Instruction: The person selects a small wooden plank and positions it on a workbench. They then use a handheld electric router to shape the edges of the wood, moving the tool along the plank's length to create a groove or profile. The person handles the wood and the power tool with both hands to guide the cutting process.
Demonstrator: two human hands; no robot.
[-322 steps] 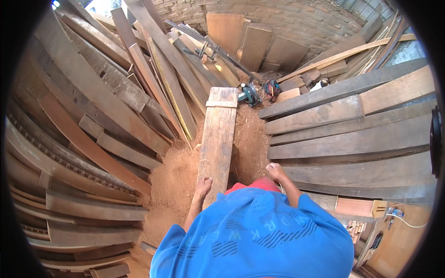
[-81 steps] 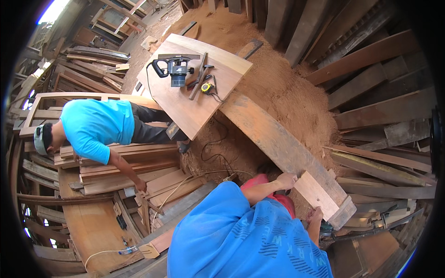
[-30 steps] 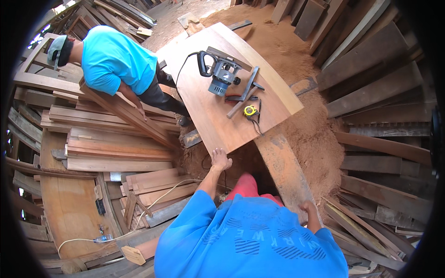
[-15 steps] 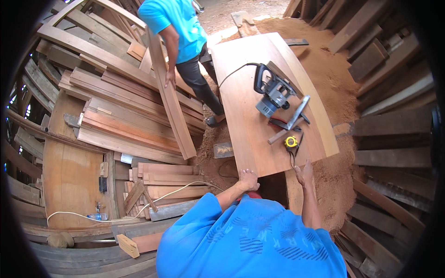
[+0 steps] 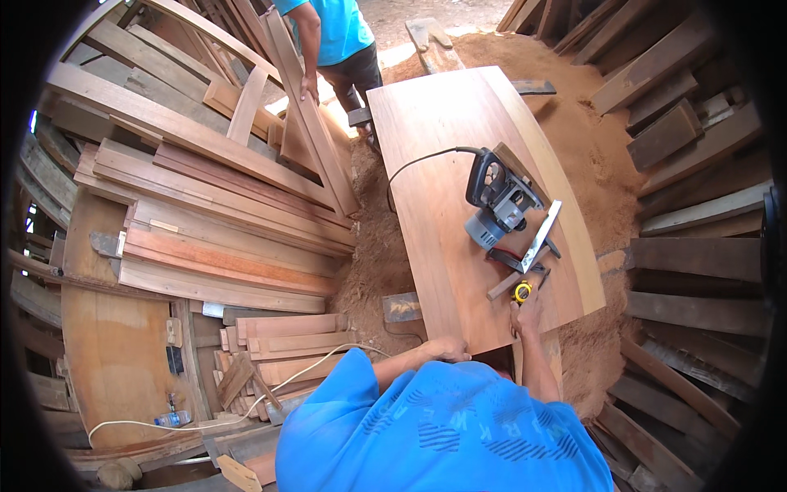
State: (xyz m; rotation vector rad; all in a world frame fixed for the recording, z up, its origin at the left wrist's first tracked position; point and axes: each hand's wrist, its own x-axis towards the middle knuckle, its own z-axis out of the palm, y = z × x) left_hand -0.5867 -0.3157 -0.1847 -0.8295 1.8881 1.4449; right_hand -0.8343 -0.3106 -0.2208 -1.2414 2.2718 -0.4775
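A pale wooden panel [image 5: 443, 246] with a curved right edge lies in front of me. My left hand [image 5: 447, 348] is closed over its near left corner. Over the panel's near end, my right hand [image 5: 526, 316] has its fingers closed at a yellow and black tape measure [image 5: 523, 291]; part of the grip is hidden. Just beyond the tape lies a metal and wood try square [image 5: 541, 239]. A corded power tool [image 5: 496, 201], grey with a black handle, rests on its side farther up the panel.
At the far left a co-worker in a blue shirt [image 5: 340, 37] grips an upright plank [image 5: 307, 123]. Stacked boards [image 5: 213, 254] fill the left side. Sawdust [image 5: 590, 148] covers the ground, and timber leans [image 5: 697, 262] along the right. A pale cable [image 5: 287, 381] crosses the left.
My right hand has moved from the panel's near edge up to the tape measure. My left hand stays at the corner. The co-worker has stepped farther away with the plank.
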